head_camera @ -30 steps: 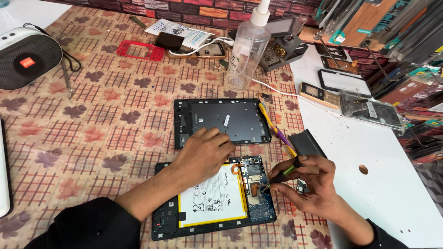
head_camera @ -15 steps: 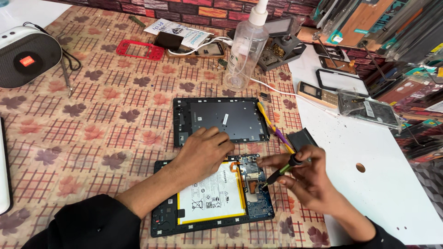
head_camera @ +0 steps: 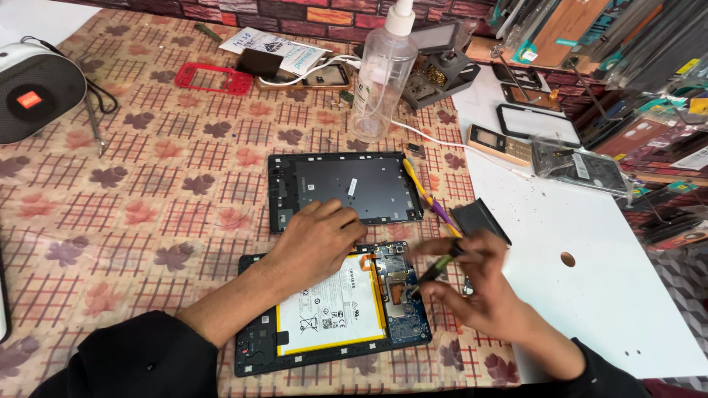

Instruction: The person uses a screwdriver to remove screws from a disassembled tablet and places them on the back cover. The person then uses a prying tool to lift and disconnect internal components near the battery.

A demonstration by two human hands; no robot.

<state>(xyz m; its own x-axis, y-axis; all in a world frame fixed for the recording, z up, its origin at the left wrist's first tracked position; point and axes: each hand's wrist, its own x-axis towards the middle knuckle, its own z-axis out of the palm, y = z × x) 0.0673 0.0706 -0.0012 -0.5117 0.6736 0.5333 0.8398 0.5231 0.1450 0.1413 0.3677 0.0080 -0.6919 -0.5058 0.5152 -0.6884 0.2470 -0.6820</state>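
An opened tablet point(head_camera: 333, 313) lies in front of me with its white battery and blue circuit board exposed. My left hand point(head_camera: 317, 239) rests flat on its upper edge, fingers spread, pinning it down. My right hand point(head_camera: 472, 287) is closed around a small dark screwdriver point(head_camera: 436, 267) with a green band; its tip points down toward the circuit board. The tablet's dark grey back cover point(head_camera: 346, 190) lies just beyond, inner side up.
A clear spray bottle point(head_camera: 382, 74) stands behind the cover. A white board point(head_camera: 590, 273) lies on the right with phone parts. A red phone frame point(head_camera: 214, 77) and a round speaker point(head_camera: 33, 92) are far left. Yellow and purple pry tools point(head_camera: 431, 200) lie beside the cover.
My right hand has lifted slightly and swung the screwdriver left toward the circuit board. My left hand has stayed on the tablet.
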